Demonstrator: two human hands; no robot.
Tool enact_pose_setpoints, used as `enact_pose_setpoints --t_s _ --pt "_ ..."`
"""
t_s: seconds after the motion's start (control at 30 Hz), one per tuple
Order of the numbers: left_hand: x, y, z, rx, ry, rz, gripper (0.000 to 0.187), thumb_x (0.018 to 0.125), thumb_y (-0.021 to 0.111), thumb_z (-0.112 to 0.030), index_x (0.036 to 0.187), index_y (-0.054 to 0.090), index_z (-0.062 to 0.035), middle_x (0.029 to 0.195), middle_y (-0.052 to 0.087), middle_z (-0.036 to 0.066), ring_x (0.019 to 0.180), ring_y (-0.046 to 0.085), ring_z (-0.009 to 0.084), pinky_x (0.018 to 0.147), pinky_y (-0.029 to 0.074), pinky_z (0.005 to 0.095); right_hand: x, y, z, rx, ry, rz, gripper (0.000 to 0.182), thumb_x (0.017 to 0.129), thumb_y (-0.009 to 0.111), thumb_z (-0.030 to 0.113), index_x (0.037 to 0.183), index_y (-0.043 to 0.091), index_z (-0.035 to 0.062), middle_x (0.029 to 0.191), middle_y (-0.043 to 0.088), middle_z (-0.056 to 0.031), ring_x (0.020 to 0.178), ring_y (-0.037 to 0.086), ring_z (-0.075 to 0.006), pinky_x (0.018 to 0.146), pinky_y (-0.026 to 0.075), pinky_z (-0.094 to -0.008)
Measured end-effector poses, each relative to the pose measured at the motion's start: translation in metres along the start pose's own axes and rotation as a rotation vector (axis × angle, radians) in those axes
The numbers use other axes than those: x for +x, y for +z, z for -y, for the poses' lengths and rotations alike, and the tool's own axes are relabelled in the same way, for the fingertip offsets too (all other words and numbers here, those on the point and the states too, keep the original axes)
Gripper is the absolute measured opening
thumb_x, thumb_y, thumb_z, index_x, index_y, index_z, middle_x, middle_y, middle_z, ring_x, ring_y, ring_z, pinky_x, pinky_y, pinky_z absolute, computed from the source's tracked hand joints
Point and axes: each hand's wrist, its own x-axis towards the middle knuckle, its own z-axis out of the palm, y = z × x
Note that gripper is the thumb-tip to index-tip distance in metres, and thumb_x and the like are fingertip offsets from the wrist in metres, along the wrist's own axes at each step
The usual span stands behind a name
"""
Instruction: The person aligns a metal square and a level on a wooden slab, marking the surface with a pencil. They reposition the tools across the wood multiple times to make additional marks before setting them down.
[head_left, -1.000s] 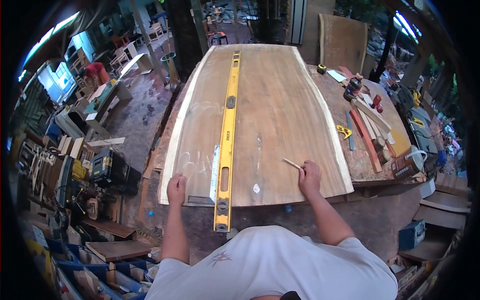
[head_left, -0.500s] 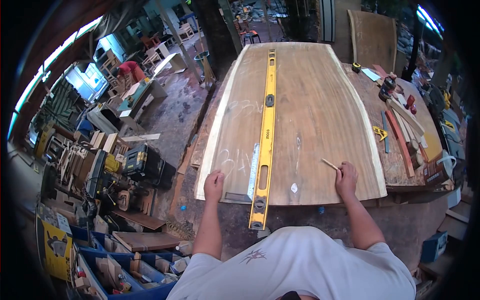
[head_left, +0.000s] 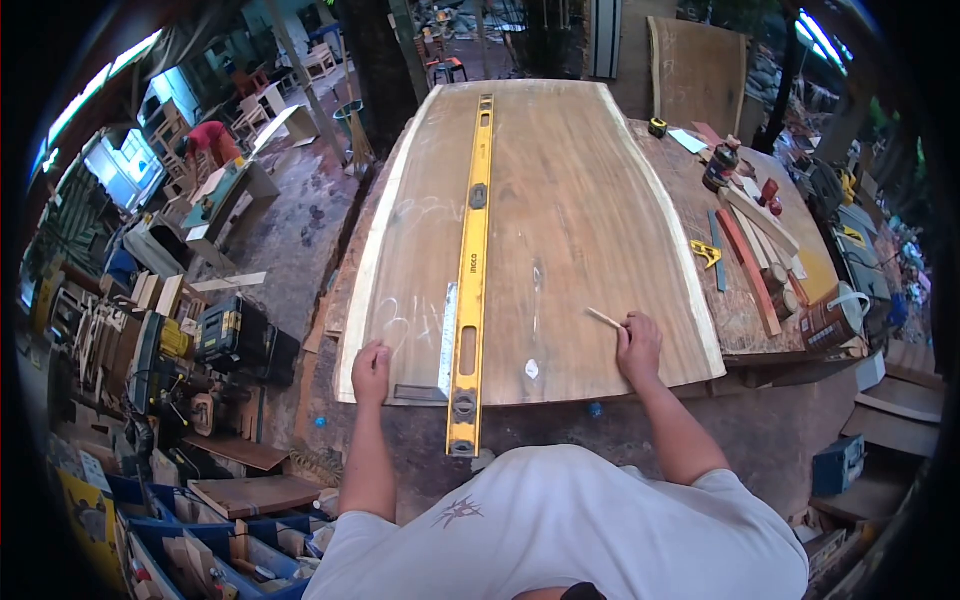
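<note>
The right hand point(head_left: 640, 347) pinches one pencil point(head_left: 605, 318) in a narrow grip, its tip over the single wood slab point(head_left: 560, 220). The left hand point(head_left: 371, 371) rests curled on the slab's near edge, holding nothing, beside one steel square point(head_left: 440, 350) and one long yellow level point(head_left: 472, 250). The slab covers a cluttered workshop surface point(head_left: 700, 190).

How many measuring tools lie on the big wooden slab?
2. A long yellow level lies lengthwise down the slab, overhanging its near edge. A metal square lies just left of it, near the left hand. Others may be hidden.
</note>
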Motion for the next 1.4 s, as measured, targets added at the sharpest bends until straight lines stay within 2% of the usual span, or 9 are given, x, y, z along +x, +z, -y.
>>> enact_pose_setpoints --t_s 0.4,0.63,0.73,0.83,1.1,1.17,1.23,1.33,1.4 --pt "0.001 -0.001 0.000 -0.016 0.010 0.012 0.025 0.096 0.065 -0.023 0.102 0.073 -0.0006 0.120 0.070 0.020 0.117 0.063 0.0362 0.103 0.047 0.0427 -0.005 0.000 -0.002 0.152 0.222 -0.064 0.017 0.097 0.055 0.009 0.113 0.057 0.0042 0.105 0.065 -0.0202 0.100 0.059 -0.0420 0.090 0.043 -0.0507" --pt "-0.001 -0.003 -0.004 0.043 0.080 0.052 0.021 0.087 0.073 -0.019 0.101 0.074 -0.0034 0.123 0.069 0.018 0.119 0.061 0.0353 0.105 0.047 0.0434 -0.003 0.002 -0.005 0.164 0.154 -0.100 0.023 0.095 0.058 0.013 0.117 0.058 0.0051 0.102 0.065 -0.0208 0.093 0.060 -0.0425 0.084 0.045 -0.0523" --pt "-0.002 -0.008 -0.010 0.062 0.091 0.060 0.021 0.085 0.075 -0.018 0.102 0.073 -0.0036 0.123 0.068 0.018 0.119 0.061 0.0354 0.105 0.047 0.0437 -0.001 -0.004 0.003 0.125 0.220 0.008 0.020 0.091 0.063 0.018 0.106 0.061 0.0056 0.094 0.064 -0.0194 0.088 0.060 -0.0414 0.079 0.046 -0.0527" --pt "0.000 -0.003 -0.006 0.055 0.097 0.064 0.021 0.085 0.075 -0.016 0.102 0.073 -0.0034 0.122 0.068 0.018 0.119 0.062 0.0354 0.105 0.047 0.0434 0.000 -0.003 0.001 0.103 0.209 0.020 0.020 0.086 0.066 0.020 0.079 0.055 0.0045 0.080 0.062 -0.0181 0.081 0.059 -0.0412 0.073 0.044 -0.0528" --pt "0.002 -0.001 0.005 0.017 0.111 0.076 0.022 0.087 0.072 -0.013 0.106 0.073 -0.0019 0.119 0.069 0.019 0.118 0.063 0.0356 0.105 0.047 0.0425 0.002 -0.009 0.001 0.124 0.083 -0.030 0.022 0.091 0.062 0.019 0.076 0.056 0.0032 0.074 0.060 -0.0210 0.074 0.057 -0.0454 0.069 0.043 -0.0539" --pt "0.011 0.001 -0.005 -0.173 -0.197 0.057 0.026 0.088 0.071 -0.012 0.112 0.069 -0.0008 0.121 0.067 0.019 0.119 0.061 0.0355 0.107 0.045 0.0432 0.002 -0.007 -0.004 0.125 0.117 -0.020 0.022 0.092 0.061 0.020 0.078 0.057 0.0032 0.076 0.061 -0.0217 0.076 0.058 -0.0455 0.069 0.044 -0.0528" --pt "0.026 0.010 -0.023 -0.090 -0.050 0.063 0.029 0.088 0.071 -0.011 0.114 0.068 -0.0004 0.123 0.065 0.019 0.120 0.059 0.0356 0.108 0.043 0.0434 0.001 -0.006 -0.007 0.127 0.152 -0.010 0.023 0.094 0.060 0.021 0.079 0.059 0.0033 0.077 0.062 -0.0224 0.077 0.059 -0.0456 0.070 0.045 -0.0517" --pt "0.057 0.044 -0.082 -0.014 0.216 0.104 0.034 0.085 0.073 -0.009 0.118 0.066 -0.0021 0.134 0.059 0.020 0.128 0.053 0.0374 0.111 0.040 0.0448 0.014 -0.007 -0.015 0.192 0.305 0.084 0.027 0.101 0.055 0.028 0.092 0.066 0.0048 0.075 0.066 -0.0169 0.076 0.065 -0.0365 0.072 0.048 -0.0471" --pt "0.072 0.078 -0.149 -0.058 0.311 0.216 0.035 0.085 0.074 -0.012 0.118 0.066 -0.0038 0.137 0.057 0.021 0.130 0.051 0.0388 0.112 0.039 0.0459 0.034 -0.013 -0.031 0.444 0.444 0.152 0.036 0.107 0.048 0.034 0.112 0.069 0.0049 0.084 0.070 -0.0098 0.085 0.067 -0.0224 0.080 0.051 -0.0397"
